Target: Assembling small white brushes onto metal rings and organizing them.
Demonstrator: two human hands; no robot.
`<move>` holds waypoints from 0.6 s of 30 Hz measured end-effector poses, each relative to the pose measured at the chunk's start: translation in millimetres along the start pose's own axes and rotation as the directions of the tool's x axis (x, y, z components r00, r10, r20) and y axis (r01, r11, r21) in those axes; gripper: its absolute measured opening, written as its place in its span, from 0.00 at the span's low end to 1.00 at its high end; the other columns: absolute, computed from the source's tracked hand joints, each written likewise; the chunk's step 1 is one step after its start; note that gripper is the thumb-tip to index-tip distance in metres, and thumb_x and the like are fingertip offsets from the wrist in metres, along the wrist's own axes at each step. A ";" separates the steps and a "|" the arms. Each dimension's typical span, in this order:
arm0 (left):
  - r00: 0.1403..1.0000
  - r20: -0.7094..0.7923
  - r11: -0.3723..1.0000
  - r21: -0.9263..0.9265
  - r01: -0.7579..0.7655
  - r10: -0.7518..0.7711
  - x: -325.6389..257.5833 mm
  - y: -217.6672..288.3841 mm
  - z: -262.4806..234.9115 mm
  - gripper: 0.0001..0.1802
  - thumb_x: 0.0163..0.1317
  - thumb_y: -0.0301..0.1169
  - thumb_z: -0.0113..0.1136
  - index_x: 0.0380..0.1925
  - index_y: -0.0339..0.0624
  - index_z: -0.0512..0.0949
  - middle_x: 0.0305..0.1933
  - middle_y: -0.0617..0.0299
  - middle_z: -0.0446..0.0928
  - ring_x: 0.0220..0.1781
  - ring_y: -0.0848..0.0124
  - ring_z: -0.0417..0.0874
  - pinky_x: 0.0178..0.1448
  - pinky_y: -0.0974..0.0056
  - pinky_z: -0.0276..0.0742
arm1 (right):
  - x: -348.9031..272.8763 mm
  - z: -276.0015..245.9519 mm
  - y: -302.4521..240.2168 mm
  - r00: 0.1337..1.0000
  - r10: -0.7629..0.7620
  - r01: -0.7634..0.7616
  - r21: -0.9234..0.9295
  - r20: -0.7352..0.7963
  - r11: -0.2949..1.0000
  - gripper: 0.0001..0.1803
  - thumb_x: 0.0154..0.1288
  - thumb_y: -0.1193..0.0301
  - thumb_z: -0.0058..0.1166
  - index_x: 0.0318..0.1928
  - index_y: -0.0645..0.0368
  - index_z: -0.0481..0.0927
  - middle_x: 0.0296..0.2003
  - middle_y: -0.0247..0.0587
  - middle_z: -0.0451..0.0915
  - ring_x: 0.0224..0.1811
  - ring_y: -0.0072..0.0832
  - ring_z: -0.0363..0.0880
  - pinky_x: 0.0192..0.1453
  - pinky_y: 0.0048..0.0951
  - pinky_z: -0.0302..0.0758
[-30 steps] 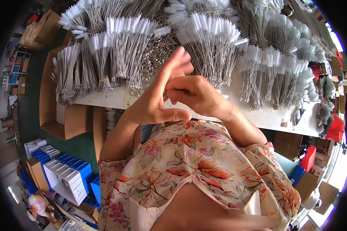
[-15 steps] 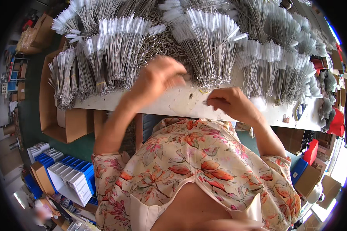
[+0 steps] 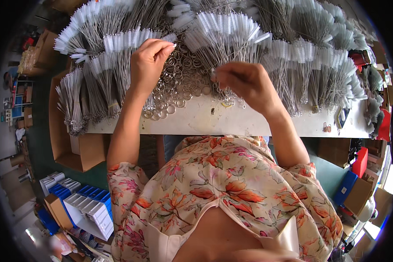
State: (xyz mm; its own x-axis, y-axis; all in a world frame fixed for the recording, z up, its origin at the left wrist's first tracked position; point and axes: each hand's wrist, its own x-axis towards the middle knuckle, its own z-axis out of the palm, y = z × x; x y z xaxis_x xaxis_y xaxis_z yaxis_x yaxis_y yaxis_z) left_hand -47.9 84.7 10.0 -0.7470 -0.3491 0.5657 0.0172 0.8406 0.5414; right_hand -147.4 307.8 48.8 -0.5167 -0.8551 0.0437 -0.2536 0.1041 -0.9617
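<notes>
- Our left hand (image 3: 149,63), near eleven o'clock, pinches a tiny pale thing (image 3: 174,45), too small to identify.
- Our right hand (image 3: 247,84), between one and two o'clock, is curled and blurred; a small shiny thing (image 3: 213,74) shows by its fingertips, and we cannot tell whether it is gripped.
- Round silver metal rings (image 3: 185,78) lie heaped on the white worktop (image 3: 196,120) between eleven and twelve; we judge them light, stiff and slippery, best pinched across the rim.
- Slim grey wire brushes with white bristle heads (image 3: 229,37) spread from ten to two; they look springy, best held mid-stem.
</notes>
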 end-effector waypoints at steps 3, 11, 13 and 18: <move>0.992 -0.060 0.994 -0.030 0.107 -0.108 -3.2 2.9 -7.2 0.06 0.56 0.27 0.59 0.31 0.35 0.79 0.29 0.60 0.79 0.29 0.76 0.78 0.34 0.73 0.73 | 20.9 7.6 -14.1 1.000 -0.023 0.022 0.067 0.007 0.998 0.09 0.59 0.71 0.52 0.36 0.62 0.80 0.22 0.38 0.78 0.23 0.18 0.73 0.31 0.24 0.71; 0.856 0.223 0.486 -0.744 0.459 -0.466 -14.3 9.9 -11.7 0.10 0.64 0.31 0.51 0.32 0.34 0.74 0.33 0.58 0.77 0.29 0.74 0.78 0.34 0.71 0.75 | 31.7 19.5 -12.2 0.996 -0.091 0.092 0.022 -0.023 0.996 0.10 0.58 0.69 0.53 0.37 0.62 0.80 0.28 0.40 0.76 0.26 0.21 0.73 0.31 0.24 0.69; 0.861 0.263 0.342 -0.836 0.429 -0.436 -13.5 25.4 -11.5 0.10 0.64 0.32 0.50 0.32 0.35 0.73 0.32 0.59 0.76 0.26 0.75 0.76 0.32 0.72 0.74 | 33.3 18.0 -9.1 0.994 -0.105 0.106 0.035 -0.037 0.994 0.10 0.58 0.69 0.53 0.37 0.62 0.80 0.30 0.40 0.75 0.27 0.22 0.73 0.32 0.24 0.69; 0.839 0.175 0.660 -0.544 0.519 -0.516 -3.2 14.5 -4.1 0.10 0.64 0.31 0.49 0.36 0.32 0.73 0.34 0.57 0.76 0.28 0.74 0.77 0.36 0.71 0.75 | 31.6 10.9 -12.6 0.997 -0.069 0.071 0.049 -0.031 0.996 0.10 0.59 0.70 0.53 0.37 0.63 0.80 0.30 0.39 0.75 0.27 0.22 0.74 0.32 0.23 0.69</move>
State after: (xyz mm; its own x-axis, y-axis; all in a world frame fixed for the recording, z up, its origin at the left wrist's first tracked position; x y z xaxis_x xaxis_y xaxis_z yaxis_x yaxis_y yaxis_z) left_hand -42.4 96.3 18.6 -0.7515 -0.6540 0.0867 -0.0147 0.1480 0.9889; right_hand -151.7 274.0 59.4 -0.5230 -0.8440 0.1187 -0.2495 0.0184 -0.9682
